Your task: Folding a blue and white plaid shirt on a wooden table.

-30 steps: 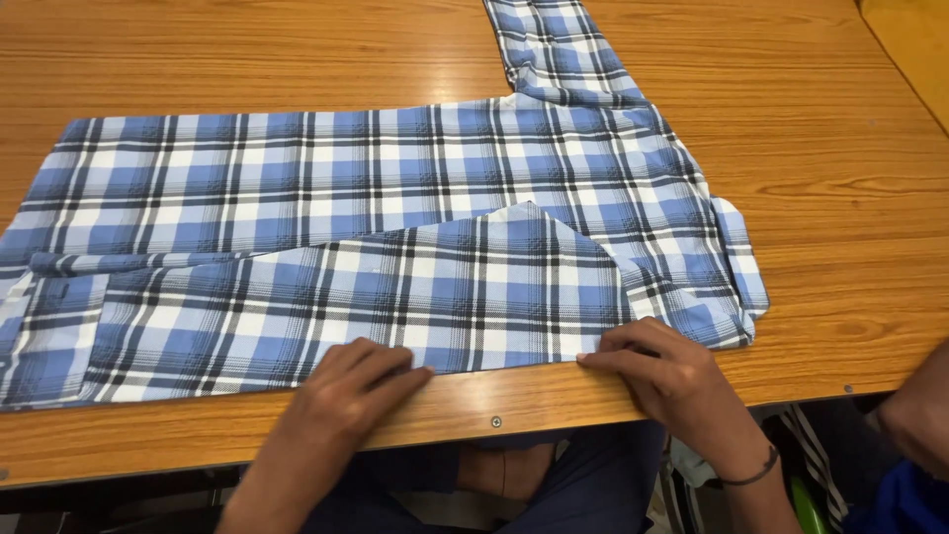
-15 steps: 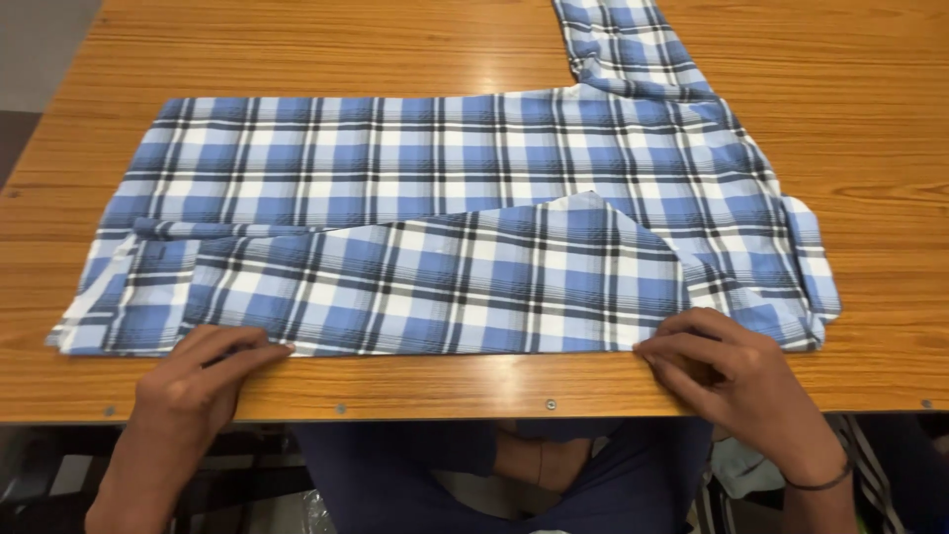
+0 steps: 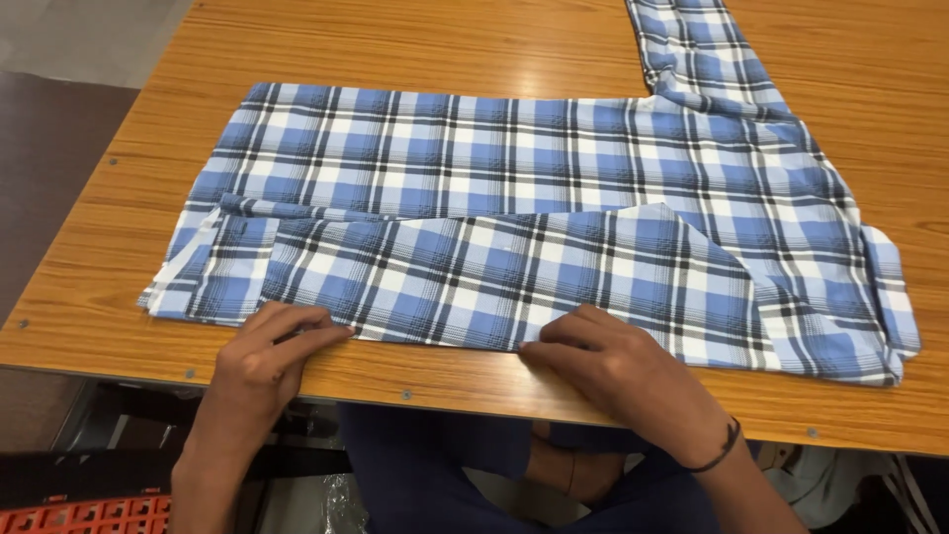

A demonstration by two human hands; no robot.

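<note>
Along the near edge of the wooden table (image 3: 119,297), both hands rest on the folded front edge of a blue, white and black plaid shirt (image 3: 514,188) that lies flat across the tabletop. The left hand (image 3: 267,356) lies with its fingers (image 3: 316,331) stretched out flat, their tips pressing the fabric fold toward its left end; it presses rather than pinches, with nothing enclosed in the palm. The right hand (image 3: 618,371) sits further along the same fold, fingers curled over the cloth edge, and whether they pinch the fabric or only press it down cannot be told from this angle; a dark wristband (image 3: 720,453) circles its wrist. Between the two hands the fold runs straight and just inside the table's edge. Beyond the fingertips, the near panel of the shirt is turned over onto the body of the garment, its upper edge rising to a point above the right hand. To the right of the right hand, the shirt ends in a bunched corner near the table edge, and far beyond it one sleeve (image 3: 692,49) stretches away toward the back of the table.
</note>
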